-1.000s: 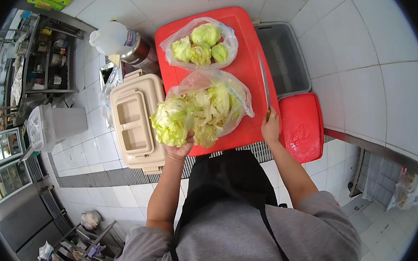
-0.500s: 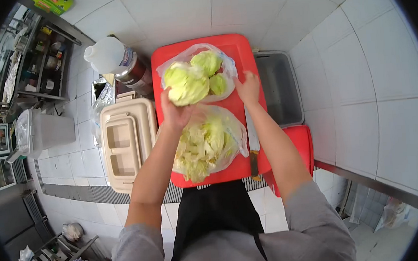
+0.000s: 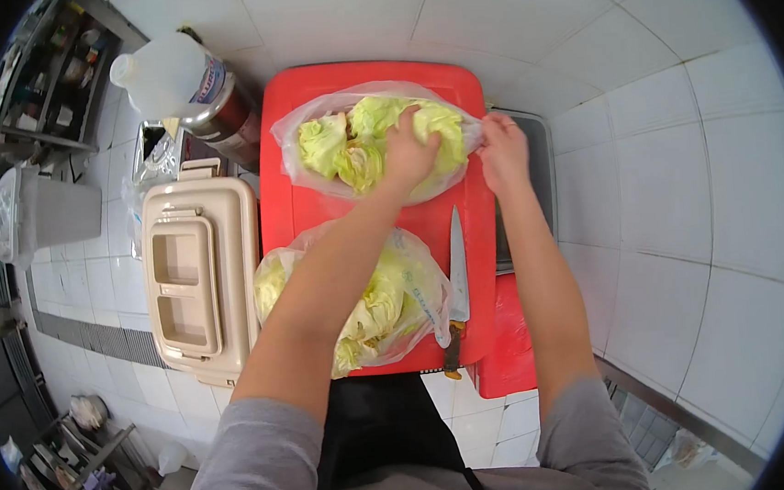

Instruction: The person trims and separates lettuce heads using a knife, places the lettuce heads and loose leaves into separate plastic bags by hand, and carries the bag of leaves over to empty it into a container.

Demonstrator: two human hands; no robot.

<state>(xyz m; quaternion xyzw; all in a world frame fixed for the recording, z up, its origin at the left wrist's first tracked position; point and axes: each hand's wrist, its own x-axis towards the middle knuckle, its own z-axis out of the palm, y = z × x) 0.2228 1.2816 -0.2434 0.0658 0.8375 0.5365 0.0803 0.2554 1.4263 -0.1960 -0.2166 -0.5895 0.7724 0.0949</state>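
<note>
Several lettuce heads lie in a clear plastic bag on the far part of the red lid. My left hand reaches into this bag, fingers spread over the lettuce at its right side. The bag's right edge is pinched in my right hand. Nearer to me, a second clear bag holds loose lettuce leaves, partly covered by my left forearm. A knife rests on the red surface to the right of that bag, blade pointing away, its handle over the near edge.
A beige lidded container stands at the left, with a plastic jug and a metal canister beyond it. To the right are a grey bin and a red lid below it. Tiled walls rise behind and at the right.
The knife has left my right hand and lies down. My left hand has moved a lettuce head from the near bag into the far one. My right hand now grips the far bag's edge.
</note>
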